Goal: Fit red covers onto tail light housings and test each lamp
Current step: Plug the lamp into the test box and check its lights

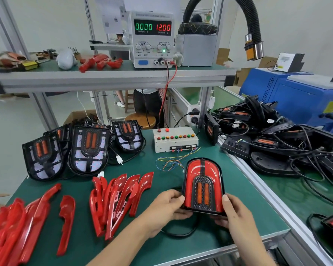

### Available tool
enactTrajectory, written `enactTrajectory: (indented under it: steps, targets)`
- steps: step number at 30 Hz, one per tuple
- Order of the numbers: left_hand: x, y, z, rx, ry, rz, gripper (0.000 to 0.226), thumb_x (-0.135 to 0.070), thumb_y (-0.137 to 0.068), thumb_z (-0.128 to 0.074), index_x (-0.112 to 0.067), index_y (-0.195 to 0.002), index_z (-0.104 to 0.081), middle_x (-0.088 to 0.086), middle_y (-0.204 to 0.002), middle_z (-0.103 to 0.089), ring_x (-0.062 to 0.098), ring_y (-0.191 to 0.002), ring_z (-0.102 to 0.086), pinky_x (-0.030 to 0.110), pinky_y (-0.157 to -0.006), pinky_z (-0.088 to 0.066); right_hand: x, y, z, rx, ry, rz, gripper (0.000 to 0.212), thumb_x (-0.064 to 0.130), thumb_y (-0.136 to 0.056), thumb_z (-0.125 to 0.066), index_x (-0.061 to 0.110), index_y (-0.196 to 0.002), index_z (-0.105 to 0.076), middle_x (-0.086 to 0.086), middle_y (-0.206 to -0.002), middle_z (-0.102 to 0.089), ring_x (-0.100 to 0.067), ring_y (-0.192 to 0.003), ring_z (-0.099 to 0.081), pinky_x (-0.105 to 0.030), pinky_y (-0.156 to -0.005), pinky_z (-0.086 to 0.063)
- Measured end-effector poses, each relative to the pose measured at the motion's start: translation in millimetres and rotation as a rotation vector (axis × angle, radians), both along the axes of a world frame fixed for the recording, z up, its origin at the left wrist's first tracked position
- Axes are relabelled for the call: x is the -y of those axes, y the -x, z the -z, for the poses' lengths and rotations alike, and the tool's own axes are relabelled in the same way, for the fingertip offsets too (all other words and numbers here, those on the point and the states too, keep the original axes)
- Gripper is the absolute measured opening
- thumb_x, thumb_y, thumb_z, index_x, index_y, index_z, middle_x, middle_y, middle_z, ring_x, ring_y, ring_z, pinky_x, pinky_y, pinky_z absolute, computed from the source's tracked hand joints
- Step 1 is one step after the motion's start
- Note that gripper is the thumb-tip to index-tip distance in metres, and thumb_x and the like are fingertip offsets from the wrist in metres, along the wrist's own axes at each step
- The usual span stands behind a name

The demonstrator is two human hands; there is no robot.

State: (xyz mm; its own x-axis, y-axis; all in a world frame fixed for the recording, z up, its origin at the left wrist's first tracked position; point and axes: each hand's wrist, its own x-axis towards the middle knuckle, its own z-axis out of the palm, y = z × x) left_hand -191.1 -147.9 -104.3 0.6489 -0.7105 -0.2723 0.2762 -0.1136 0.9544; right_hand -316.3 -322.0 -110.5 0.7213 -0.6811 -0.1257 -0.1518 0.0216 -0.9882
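Lamp in hand: a tail light housing (203,186) with its red covers already on, held tilted up just above the green mat (238,189), at the near right of the bench.
Left hand (166,208): thumb on the lamp's lower left edge, fingers curled underneath, so it grips the lamp.
Right hand (233,212): thumb on the lower right edge, fingers curled under, gripping the same lamp.
Cover risk: if a clip is only half seated, the thumbs' pressure could pop a cover loose; I cannot tell from here whether every edge sits flush.
Cable (181,232): the black lead loops under the hands and could snag when the lamp is lifted.
Test box (174,140): just behind the lamp, its loose coloured wires (169,162) trailing on the mat, easy to catch or connect wrongly.
Supply (152,38): reads 12.00 volts and zero current, so a bad connection would be live.
Waiting stock: spare red covers (119,200) and bare housings (88,148) to the left.
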Motion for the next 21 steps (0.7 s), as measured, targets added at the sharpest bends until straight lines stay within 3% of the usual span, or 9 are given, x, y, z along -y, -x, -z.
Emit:
enactTrajectory:
  steps: [2,6,9,11,13,15,18,21]
  targets:
    - [-1,-1,4,0.010,-0.002,-0.032,0.020,-0.012,-0.109,-0.047,0.001,-0.119,-0.058,0.015,-0.107,-0.076,0.027,-0.098,-0.076,0.030,-0.085,-0.059,9,-8,0,-0.045,0.039,-0.098,0.026,0.035,-0.105,-0.050,0.021,-0.108,-0.071,0.002,-0.093,-0.079,-0.016,-0.083,-0.076,-0.029,-0.066,-0.062]
    - [-4,-10,2,0.119,-0.100,0.032,0.016,-0.014,-0.108,-0.050,-0.006,-0.117,-0.060,0.009,-0.101,-0.076,0.021,-0.091,-0.076,0.032,-0.082,-0.061,23,-16,-1,-0.085,0.075,-0.228,0.029,0.043,-0.105,-0.047,0.025,-0.103,-0.070,-0.003,-0.095,-0.078,-0.021,-0.082,-0.074,-0.046,-0.077,-0.063]
    - [-4,-29,-17,0.410,-0.329,0.085,0.028,-0.035,-0.108,-0.049,-0.014,-0.102,-0.066,0.004,-0.096,-0.076,0.011,-0.071,-0.075,0.027,-0.063,-0.059,30,-18,1,-0.035,0.039,-0.244,0.028,0.047,-0.101,-0.049,0.031,-0.099,-0.071,-0.007,-0.099,-0.077,-0.027,-0.091,-0.073,-0.042,-0.080,-0.061]
    - [2,-49,-35,0.638,-0.425,-0.066,0.034,-0.040,-0.106,-0.050,-0.019,-0.088,-0.069,-0.005,-0.079,-0.076,0.009,-0.061,-0.071,0.029,-0.060,-0.059,33,-19,1,0.001,0.005,-0.258,0.028,0.047,-0.099,-0.050,0.030,-0.099,-0.073,-0.008,-0.101,-0.077,-0.030,-0.097,-0.073,-0.043,-0.082,-0.062]
    - [11,-73,-48,0.834,-0.459,-0.254,0.032,-0.036,-0.103,-0.053,-0.018,-0.081,-0.069,-0.006,-0.072,-0.073,0.013,-0.067,-0.070,0.035,-0.071,-0.058,34,-20,4,0.042,-0.050,-0.240,0.030,0.044,-0.098,-0.050,0.027,-0.099,-0.075,-0.010,-0.103,-0.077,-0.029,-0.098,-0.074,-0.036,-0.075,-0.062]
    - [21,-93,-57,0.960,-0.459,-0.355,0.025,-0.028,-0.102,-0.055,-0.018,-0.085,-0.070,-0.004,-0.079,-0.072,0.020,-0.078,-0.066,0.038,-0.079,-0.053,31,-19,7,0.086,-0.080,-0.199,0.031,0.043,-0.097,-0.051,0.024,-0.099,-0.075,-0.011,-0.104,-0.077,-0.027,-0.099,-0.074,-0.035,-0.077,-0.061]
    - [42,-122,-63,1.096,-0.515,-0.300,0.022,-0.021,-0.101,-0.053,-0.014,-0.101,-0.074,0.002,-0.101,-0.074,0.024,-0.099,-0.063,0.039,-0.090,-0.050,31,-19,13,0.131,-0.060,-0.155,0.031,0.043,-0.097,-0.050,0.025,-0.101,-0.075,-0.011,-0.102,-0.077,-0.029,-0.096,-0.074,-0.046,-0.084,-0.060]
    - [66,-144,-62,1.157,-0.660,-0.186,0.029,-0.021,-0.103,-0.050,-0.012,-0.119,-0.071,0.009,-0.123,-0.068,0.029,-0.119,-0.058,0.043,-0.101,-0.048,33,-22,16,0.139,-0.033,-0.136,0.027,0.040,-0.099,-0.050,0.029,-0.096,-0.074,-0.010,-0.095,-0.077,-0.027,-0.088,-0.074,-0.044,-0.077,-0.061]
